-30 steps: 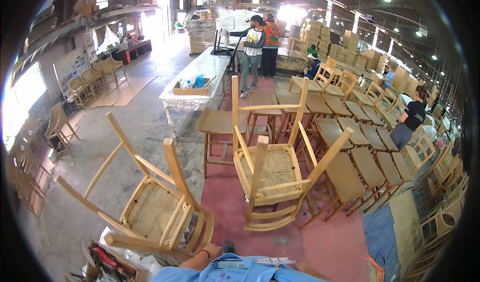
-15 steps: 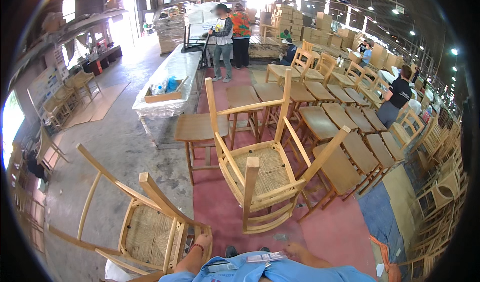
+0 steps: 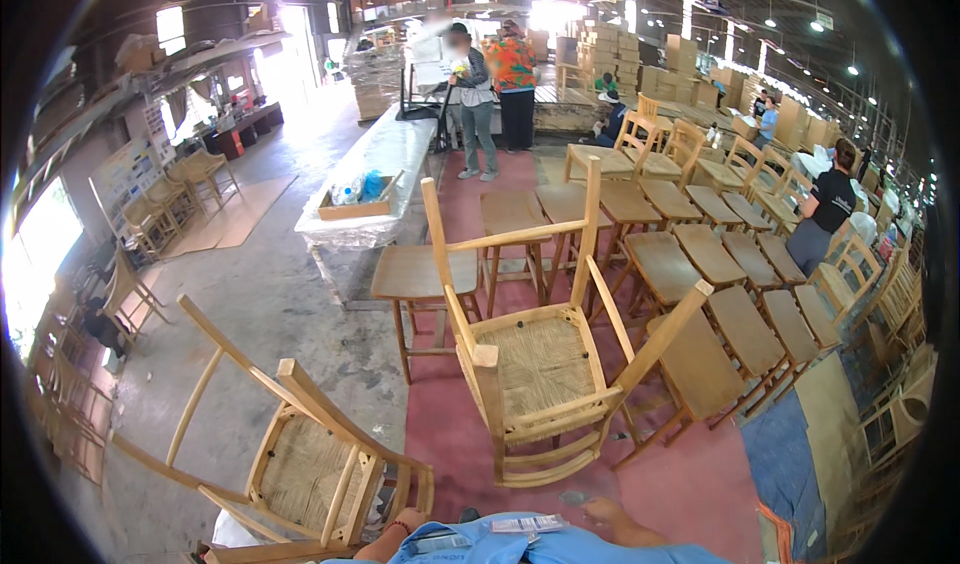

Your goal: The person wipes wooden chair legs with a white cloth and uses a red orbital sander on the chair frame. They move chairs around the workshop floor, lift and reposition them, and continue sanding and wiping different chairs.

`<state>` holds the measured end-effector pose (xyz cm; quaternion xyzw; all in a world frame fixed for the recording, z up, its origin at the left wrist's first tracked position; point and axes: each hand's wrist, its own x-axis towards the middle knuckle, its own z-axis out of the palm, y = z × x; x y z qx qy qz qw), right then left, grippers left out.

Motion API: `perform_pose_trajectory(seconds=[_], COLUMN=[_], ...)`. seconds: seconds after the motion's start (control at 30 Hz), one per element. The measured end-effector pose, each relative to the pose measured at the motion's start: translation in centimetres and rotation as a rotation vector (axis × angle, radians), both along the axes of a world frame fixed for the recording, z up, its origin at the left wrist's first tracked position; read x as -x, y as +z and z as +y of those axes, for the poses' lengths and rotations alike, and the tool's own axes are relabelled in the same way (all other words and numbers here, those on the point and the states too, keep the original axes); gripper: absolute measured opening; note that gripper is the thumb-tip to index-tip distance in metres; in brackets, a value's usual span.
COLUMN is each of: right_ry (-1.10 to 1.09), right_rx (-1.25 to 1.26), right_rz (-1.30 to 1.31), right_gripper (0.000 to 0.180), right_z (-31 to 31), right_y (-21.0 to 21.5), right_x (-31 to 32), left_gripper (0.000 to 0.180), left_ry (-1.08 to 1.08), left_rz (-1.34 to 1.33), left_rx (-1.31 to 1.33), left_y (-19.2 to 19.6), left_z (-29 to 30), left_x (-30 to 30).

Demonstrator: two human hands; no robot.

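Observation:
Down at the lower edge, my left hand [image 3: 408, 519], with a red bracelet at the wrist, is closed at the curved back slats of a wooden chair [image 3: 305, 454]. That chair is tipped over, its legs up and its woven seat showing. My right hand [image 3: 604, 511] is held out in front of my blue shirt, fingers loosely bent and nothing visible in it. Just beyond it, a second wooden chair [image 3: 545, 364] with a woven seat also lies with its legs up. The right hand is apart from this chair.
Rows of brown-topped stools [image 3: 705, 369] stand ahead and to the right. A plastic-wrapped table [image 3: 375, 179] carries an open box [image 3: 355, 207]. Beyond it a person [image 3: 472, 104] handles a dark frame. More chairs [image 3: 845, 274] and another person [image 3: 825, 209] are at the right.
The view has shifted, so the scene sits lower and more to the right. My right hand has moved outward, away from my body. The left hand stays at the same chair.

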<state>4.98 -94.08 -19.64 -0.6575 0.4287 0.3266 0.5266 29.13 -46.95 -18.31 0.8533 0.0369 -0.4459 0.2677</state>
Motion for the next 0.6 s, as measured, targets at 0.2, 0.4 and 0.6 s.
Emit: perform_pose_trajectory(seconds=[0.2, 0.4, 0.6], right_ry=[-0.028, -0.05, -0.089], right_rx=[-0.048, -0.057, -0.059], right_rz=[0.017, 0.04, 0.061], right_gripper=[0.019, 0.019, 0.018], right_z=[1.9, 1.8, 1.7], right_y=[3.3, 2.6, 2.6], right_x=[-1.2, -0.2, 0.2], left_gripper=[0.045, 0.044, 0.04], left_ry=[-0.016, -0.198, -0.549], left_rz=[-0.098, -0.118, -0.071], left_rx=[0.162, 0.181, -0.082], left_y=[0.9, 4.4, 5.1], left_z=[-5.0, -7.9, -4.2], left_x=[-1.3, -0.2, 0.8])
